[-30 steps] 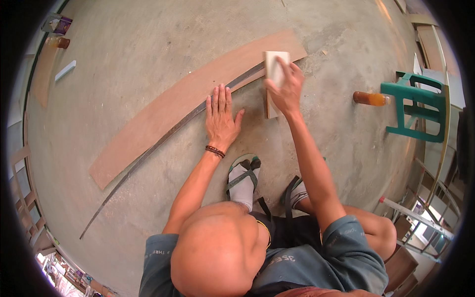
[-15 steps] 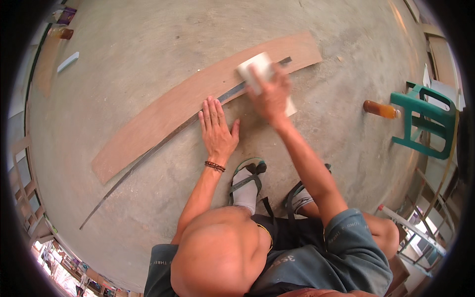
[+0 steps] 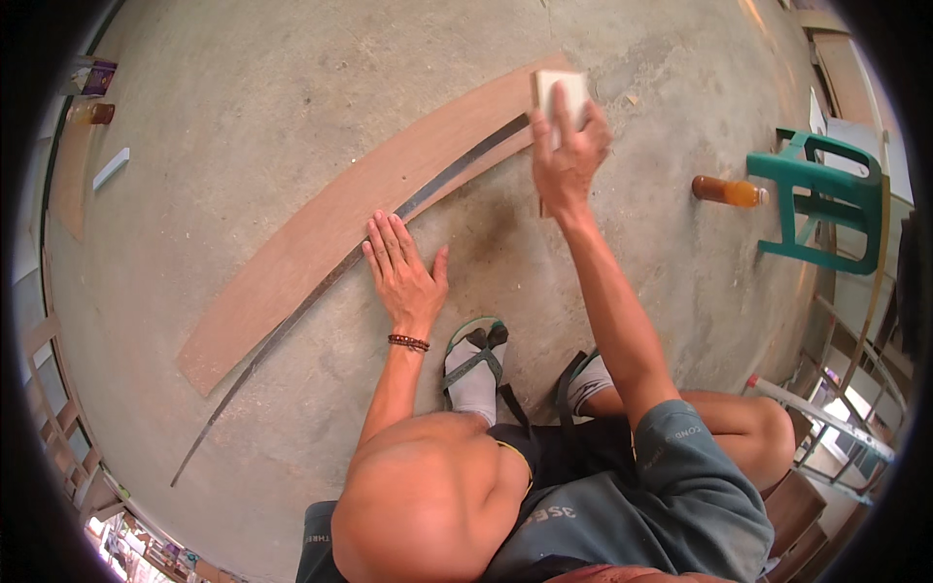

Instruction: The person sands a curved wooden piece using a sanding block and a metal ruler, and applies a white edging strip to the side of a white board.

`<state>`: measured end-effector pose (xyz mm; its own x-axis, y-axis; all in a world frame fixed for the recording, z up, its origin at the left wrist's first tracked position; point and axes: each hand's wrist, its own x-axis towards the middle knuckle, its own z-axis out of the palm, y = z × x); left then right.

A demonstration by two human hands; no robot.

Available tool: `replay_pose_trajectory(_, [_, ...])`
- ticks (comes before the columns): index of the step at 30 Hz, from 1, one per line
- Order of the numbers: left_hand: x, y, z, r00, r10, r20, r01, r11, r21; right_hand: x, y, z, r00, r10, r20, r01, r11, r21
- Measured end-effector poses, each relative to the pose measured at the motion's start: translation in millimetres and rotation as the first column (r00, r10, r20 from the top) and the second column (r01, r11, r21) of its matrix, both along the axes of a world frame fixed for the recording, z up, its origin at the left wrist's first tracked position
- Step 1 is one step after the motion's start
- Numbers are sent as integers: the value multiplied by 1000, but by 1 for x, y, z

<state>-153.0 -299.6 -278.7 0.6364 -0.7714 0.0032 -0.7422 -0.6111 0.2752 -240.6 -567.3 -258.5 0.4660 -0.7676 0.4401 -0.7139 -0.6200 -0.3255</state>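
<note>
A long, curved plank of thin brown wood [image 3: 321,233] lies slantwise on the concrete floor. Along its near side runs a narrow dark flexible strip [image 3: 465,163], whose left end trails off the plank onto the floor. My left hand [image 3: 404,282] is open, its fingers flat and pressing on the strip and the plank's near edge. At the plank's right end, my right hand [image 3: 571,160], slightly blurred, grips a pale rectangular wooden block [image 3: 550,82] that covers the strip's far end. Most of the block's lower part is hidden under the hand.
On the right stands a green plastic stool [image 3: 826,199], with a bottle of amber liquid [image 3: 727,191] lying beside it. A white strip [image 3: 112,167] and another bottle [image 3: 92,114] lie at the far left. My sandalled feet [image 3: 476,364] are just below the plank.
My right hand and the block have moved right and away from me, toward the plank's right end. The strip now bends along the plank there. My left hand still presses down.
</note>
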Motion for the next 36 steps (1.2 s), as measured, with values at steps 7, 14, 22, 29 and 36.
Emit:
replay_pose_trajectory(7, [-1, 0, -3, 1000, 13, 25, -13, 1000, 3, -8, -38, 48, 990, -139, -7, 139, 990, 1])
replay_pose_trajectory(14, [1, -4, -8, 1000, -2, 26, 3, 999, -52, 30, 113, -23, 875, 485, -4, -466, 844, 267])
replay_pose_trajectory(22, [16, 10, 4, 999, -37, -22, 36, 996, -78, -34, -84, -6, 958, -157, -239, 197, 969, 150])
replay_pose_trajectory(29, [68, 64, -6, 995, 16, 95, 0, 986, -168, -66, -17, 31, 955, -267, 127, 200, 899, 389])
replay_pose_trajectory(36, [93, 40, 28, 991, -102, -92, 72, 956, -284, -95, 18, 39, 951, -259, 169, 139, 847, 513])
